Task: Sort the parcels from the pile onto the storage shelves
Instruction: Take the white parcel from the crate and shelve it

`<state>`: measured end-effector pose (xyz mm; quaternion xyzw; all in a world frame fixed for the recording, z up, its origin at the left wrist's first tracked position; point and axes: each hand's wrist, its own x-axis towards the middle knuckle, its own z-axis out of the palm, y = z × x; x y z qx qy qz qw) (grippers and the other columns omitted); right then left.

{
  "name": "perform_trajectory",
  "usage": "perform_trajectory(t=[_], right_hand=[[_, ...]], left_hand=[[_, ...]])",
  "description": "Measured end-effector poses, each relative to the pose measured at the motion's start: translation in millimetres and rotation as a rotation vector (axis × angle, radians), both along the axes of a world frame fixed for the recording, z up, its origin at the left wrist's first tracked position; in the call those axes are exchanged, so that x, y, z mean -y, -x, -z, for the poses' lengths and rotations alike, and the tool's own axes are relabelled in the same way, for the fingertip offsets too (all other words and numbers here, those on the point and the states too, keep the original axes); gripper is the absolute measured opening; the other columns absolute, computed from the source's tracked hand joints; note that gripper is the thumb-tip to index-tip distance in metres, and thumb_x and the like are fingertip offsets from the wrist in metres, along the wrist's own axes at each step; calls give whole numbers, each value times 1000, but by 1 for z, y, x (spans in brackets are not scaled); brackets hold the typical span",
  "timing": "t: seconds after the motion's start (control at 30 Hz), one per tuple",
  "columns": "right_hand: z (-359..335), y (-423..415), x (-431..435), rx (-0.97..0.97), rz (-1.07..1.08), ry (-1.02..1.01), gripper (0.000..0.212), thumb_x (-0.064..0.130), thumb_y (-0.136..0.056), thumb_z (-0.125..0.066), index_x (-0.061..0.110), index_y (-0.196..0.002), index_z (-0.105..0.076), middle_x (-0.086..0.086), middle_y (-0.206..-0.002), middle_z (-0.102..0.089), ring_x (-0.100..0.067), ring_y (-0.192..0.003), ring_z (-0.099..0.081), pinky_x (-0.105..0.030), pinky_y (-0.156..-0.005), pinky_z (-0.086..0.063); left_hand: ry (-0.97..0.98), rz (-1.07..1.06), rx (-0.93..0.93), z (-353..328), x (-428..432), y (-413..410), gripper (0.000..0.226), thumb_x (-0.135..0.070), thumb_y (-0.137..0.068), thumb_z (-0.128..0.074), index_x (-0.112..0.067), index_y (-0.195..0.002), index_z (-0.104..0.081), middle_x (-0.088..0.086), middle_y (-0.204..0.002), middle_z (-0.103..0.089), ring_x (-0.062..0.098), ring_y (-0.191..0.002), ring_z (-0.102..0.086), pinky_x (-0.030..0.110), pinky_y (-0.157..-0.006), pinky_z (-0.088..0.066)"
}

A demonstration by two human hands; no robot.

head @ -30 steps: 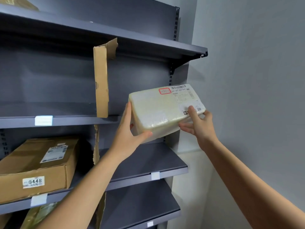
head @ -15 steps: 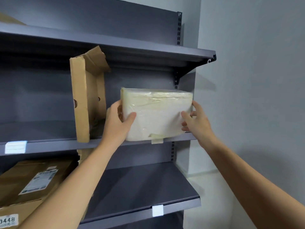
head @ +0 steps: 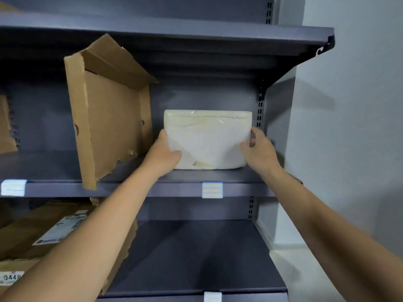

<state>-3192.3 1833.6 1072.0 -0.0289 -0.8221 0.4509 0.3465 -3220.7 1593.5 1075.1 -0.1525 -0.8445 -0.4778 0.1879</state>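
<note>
Fingers (head: 169, 154) around label-less parcel (head: 207, 138)

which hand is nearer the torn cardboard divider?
Left. The left hand grips the parcel's left edge, beside the torn cardboard divider; the right hand holds its far edge.

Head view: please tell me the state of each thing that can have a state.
White parcel: standing on its edge on the shelf.
Left hand: grip on the parcel's left side.
Right hand: grip on its right side.
Cardboard divider: upright, torn, top flap bent.
Brown box: closed, labelled.
</note>
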Motion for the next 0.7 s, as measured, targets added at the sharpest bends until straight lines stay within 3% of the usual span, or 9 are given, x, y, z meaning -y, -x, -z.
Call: perform_trajectory(t=[0.13,0.27,0.4,0.53,0.6,0.7], right_hand=[[-5,11,-5,45,-32,-2,52,19,-94,-51,22,-145,-42,-6,-114,-63,-26,-104,-60,-34,-82,-46],[-5,2,0,72,-93,69,50,22,-95,-47,25,-144,-43,2,-112,-63,-26,-106,-64,-41,-90,-55],[1,-17,6,40,-87,150,61,30,-96,-49,19,-153,-29,1,-128,-56,-24,-118,-61,-48,-101,-50],[4,-51,14,-7,-8,166,53,31,-96,-48,20,-147,-39,19,-100,-58,-21,-110,-64,-48,-99,-51],[9,-79,20,-49,34,179,47,28,-98,-47,18,-144,-42,20,-98,-57,-19,-104,-66,-48,-95,-53],[22,-128,33,-89,87,244,39,20,-102,-45,15,-141,-44,6,-109,-59,-14,-92,-67,-39,-84,-58]], left_hand=[[-38,48,78,-8,-3,9,54,-8,-91,-51,-19,-140,-34,-3,-119,-56,10,-96,-53,20,-66,-39],[-68,-8,110,-9,-9,6,54,-7,-90,-49,-15,-141,-33,7,-136,-47,21,-111,-49,27,-76,-43],[13,-220,-221,-3,-20,-20,60,-6,-89,-52,-12,-146,-32,8,-149,-28,28,-136,-29,26,-99,-28],[-15,-68,-376,-2,-29,-48,48,-5,-89,-52,-14,-135,-44,6,-141,-35,23,-132,-34,24,-98,-31],[-35,47,-399,2,-34,-66,43,-5,-89,-52,-15,-130,-47,4,-138,-39,21,-129,-38,24,-97,-33],[-67,248,-379,15,-44,-97,40,-4,-90,-50,-14,-128,-48,3,-135,-41,18,-128,-40,20,-93,-31]])
